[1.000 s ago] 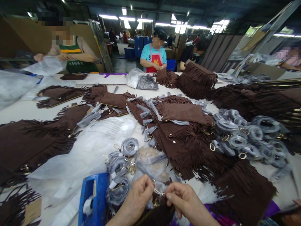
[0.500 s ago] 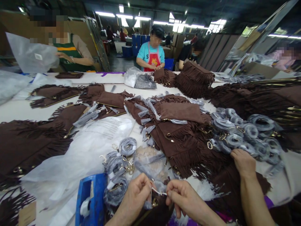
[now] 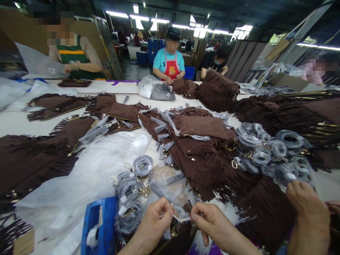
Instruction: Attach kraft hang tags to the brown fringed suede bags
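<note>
At the near edge of the counter (image 3: 18,124), the left hand (image 3: 156,221) and right hand (image 3: 209,223) each close their grip on an end of a thin white strip (image 3: 182,219) above a brown fringed bag (image 3: 180,241). Strap coils (image 3: 251,141) and stacked bags (image 3: 204,156) crowd the middle of the counter, most apparently not yet handled.

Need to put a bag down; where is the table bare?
Bare table shows at the left edge, between two fringed bag piles, and along the far strip near the person in the red apron. The middle is crowded: fringed bags, wrapped strap coils, plastic sheet.
</note>
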`<state>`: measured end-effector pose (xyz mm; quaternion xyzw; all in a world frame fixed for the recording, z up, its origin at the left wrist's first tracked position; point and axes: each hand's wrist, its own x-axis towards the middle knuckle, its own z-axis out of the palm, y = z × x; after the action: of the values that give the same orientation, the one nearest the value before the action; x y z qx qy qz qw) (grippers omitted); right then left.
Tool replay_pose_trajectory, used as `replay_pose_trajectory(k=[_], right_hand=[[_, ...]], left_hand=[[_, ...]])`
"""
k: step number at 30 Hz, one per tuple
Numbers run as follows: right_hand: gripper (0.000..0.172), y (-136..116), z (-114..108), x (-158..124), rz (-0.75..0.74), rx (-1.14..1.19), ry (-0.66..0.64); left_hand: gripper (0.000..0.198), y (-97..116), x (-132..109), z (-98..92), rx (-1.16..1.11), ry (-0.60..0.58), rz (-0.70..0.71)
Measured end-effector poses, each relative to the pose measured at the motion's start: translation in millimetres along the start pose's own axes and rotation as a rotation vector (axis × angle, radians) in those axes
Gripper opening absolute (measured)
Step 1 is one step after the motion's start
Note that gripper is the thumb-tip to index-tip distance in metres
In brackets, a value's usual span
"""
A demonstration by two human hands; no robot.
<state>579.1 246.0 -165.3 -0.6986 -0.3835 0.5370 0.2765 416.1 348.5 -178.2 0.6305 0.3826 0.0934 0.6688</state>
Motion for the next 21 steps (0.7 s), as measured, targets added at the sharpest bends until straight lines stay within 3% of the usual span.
replay_pose_trajectory(k=[5,11,15,21], right_hand=[[0.015,-2.1,-6.1,-3.2,-0.015,-0.073,0.008],[0.013,-5.7,-9.0,-10.0,-0.137,-0.264,-0.043],[0.015,-7.8,-9.9,-12.9,-0.257,-0.175,-0.09],[0.013,-14.7,-7.8,-14.6,-0.181,-0.148,-0.026]], left_hand=[[0.021,-2.1,0.4,1.1,-0.007,0.01,0.001],[0.017,-1.3,3.4,2.8,-0.048,0.018,-0.008],[0.018,-6.3,6.6,4.0,-0.152,-0.003,-0.035],[0.029,-10.3,5.8,3.5,-0.241,-0.035,-0.026]])
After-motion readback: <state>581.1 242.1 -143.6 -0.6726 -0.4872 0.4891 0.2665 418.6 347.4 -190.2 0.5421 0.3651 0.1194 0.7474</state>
